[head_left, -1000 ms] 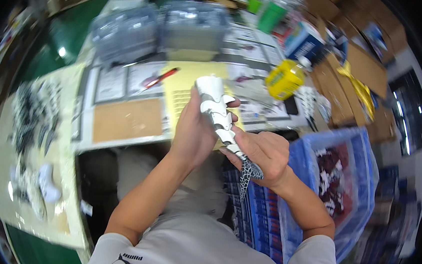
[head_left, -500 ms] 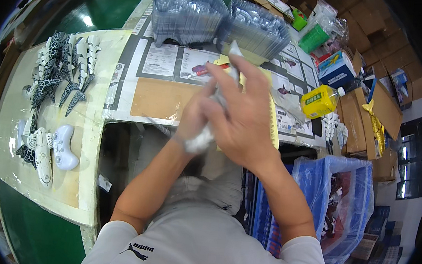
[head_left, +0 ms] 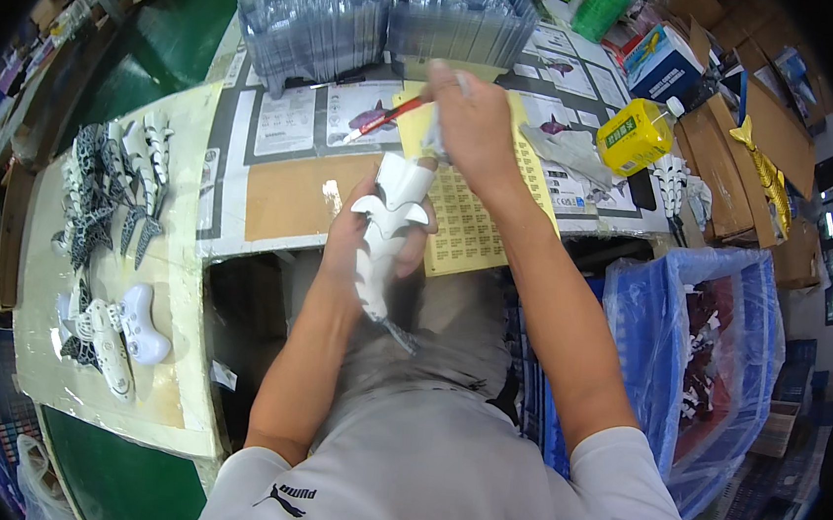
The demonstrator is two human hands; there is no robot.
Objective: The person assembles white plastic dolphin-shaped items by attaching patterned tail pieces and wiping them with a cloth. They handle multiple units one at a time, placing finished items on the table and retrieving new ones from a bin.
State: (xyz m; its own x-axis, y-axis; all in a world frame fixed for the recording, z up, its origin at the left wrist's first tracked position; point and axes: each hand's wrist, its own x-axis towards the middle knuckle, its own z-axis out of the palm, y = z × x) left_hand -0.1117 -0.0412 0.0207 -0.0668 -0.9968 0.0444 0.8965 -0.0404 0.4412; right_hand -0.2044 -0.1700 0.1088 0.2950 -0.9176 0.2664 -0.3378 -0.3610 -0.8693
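Observation:
My left hand (head_left: 348, 224) grips a white jointed toy fish body (head_left: 384, 232) with side fins and a dark patterned tail pointing toward me. Just above its front end, my right hand (head_left: 473, 126) is closed on a pale crumpled cloth (head_left: 432, 138), which is partly hidden by the fingers and blurred. Under the right forearm, a yellow sheet of small printed labels (head_left: 469, 225) hangs over the table's front edge. A red pen (head_left: 384, 121) lies on the table beyond the toy.
Stacked clear plastic trays (head_left: 313, 28) stand at the back. At left are patterned toy fish bodies (head_left: 96, 183) and a white game-style controller (head_left: 141, 325). A yellow bottle (head_left: 635, 138) lies at right, above a blue plastic-lined crate (head_left: 649, 320). Cardboard boxes (head_left: 712, 226) crowd the right side.
My hands have come apart: the left has lowered with the toy, whose body now shows clearly, and the right stays above it with the cloth. The view has shifted slightly.

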